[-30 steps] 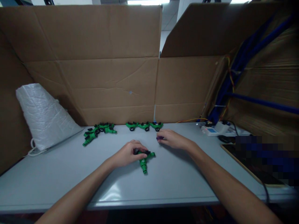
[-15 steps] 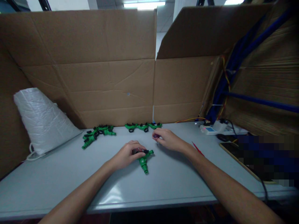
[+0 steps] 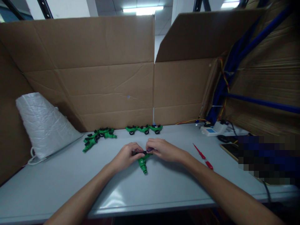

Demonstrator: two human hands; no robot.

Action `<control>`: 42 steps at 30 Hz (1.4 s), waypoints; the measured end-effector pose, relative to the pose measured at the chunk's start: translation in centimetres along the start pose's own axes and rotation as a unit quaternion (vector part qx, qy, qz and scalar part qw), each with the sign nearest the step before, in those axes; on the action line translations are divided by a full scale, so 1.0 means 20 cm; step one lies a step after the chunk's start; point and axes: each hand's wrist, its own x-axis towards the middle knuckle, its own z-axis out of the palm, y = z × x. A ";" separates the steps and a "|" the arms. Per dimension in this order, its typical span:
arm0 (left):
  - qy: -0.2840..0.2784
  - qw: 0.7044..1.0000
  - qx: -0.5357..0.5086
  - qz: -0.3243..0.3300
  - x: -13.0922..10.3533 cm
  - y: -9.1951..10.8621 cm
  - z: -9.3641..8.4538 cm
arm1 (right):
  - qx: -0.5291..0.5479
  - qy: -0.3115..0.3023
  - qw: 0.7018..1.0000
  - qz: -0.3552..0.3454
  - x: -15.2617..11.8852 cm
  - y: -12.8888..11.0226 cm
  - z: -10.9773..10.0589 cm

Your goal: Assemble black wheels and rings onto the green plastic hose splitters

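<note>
Near the middle of the grey table, my left hand is closed on the dark upper part of a green toy piece, whose green end points towards me. My right hand pinches a small dark purple thing right over the toy's right side. Both hands' fingertips are close together. Part of the toy is hidden under the fingers.
Green toy vehicles with black wheels line the back; more green toys lie back left. A white bag leans at left. A red screwdriver, a power strip and a dark panel are at right. Cardboard walls surround the table.
My right hand has moved left and slightly down, bringing the purple thing to the green toy. My left hand keeps its grip. The view has tilted slightly.
</note>
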 end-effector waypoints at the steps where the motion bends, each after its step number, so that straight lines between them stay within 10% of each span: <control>1: -0.001 1.000 -0.004 -0.005 0.00 0.00 0.00 | -0.006 0.003 1.000 -0.004 0.00 -0.01 0.00; 42: -0.068 0.975 -0.187 -0.098 0.02 -0.13 0.00 | -0.053 0.006 0.998 -0.027 0.03 -0.06 0.07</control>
